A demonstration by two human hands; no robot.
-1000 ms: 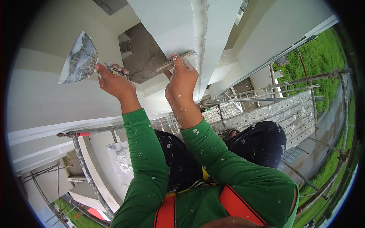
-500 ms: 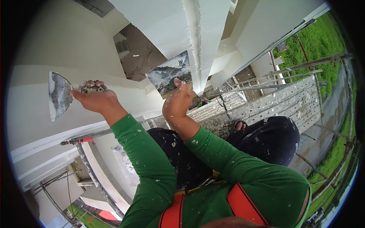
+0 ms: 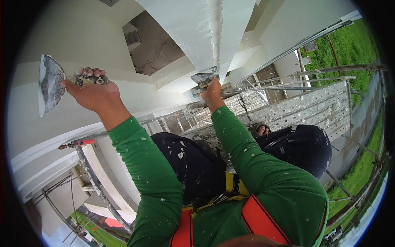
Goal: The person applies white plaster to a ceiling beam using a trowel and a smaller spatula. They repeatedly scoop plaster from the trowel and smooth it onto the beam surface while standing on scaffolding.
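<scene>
My left hand (image 3: pixel 96 94) is raised at the left, fingers wrapped round the plaster-caked handle of a wide putty knife (image 3: pixel 51 85). Grey and white filler smears its blade, which points left. Farther out, my right hand (image 3: pixel 212 91) grips a second wide putty knife (image 3: pixel 203 76), its handle mostly hidden by the fingers. That blade lies at the lower part of a white wall corner (image 3: pixel 185 31), touching or very close to it. A rough strip of white filler (image 3: pixel 216 35) runs along this corner.
Beneath me is a perforated, plaster-spattered scaffold plank (image 3: pixel 304 108), with my sandalled foot (image 3: pixel 261 130) on it. Scaffold poles (image 3: pixel 335 68) cross at the right, grass (image 3: pixel 358 49) beyond. At the left are a red-ended pole (image 3: pixel 85 142) and a pale wall ledge (image 3: pixel 45 154).
My right hand has reached farther out and to the right, turning its putty knife so the blade looks narrower beside the wall corner. My left hand has shifted slightly left with its knife.
</scene>
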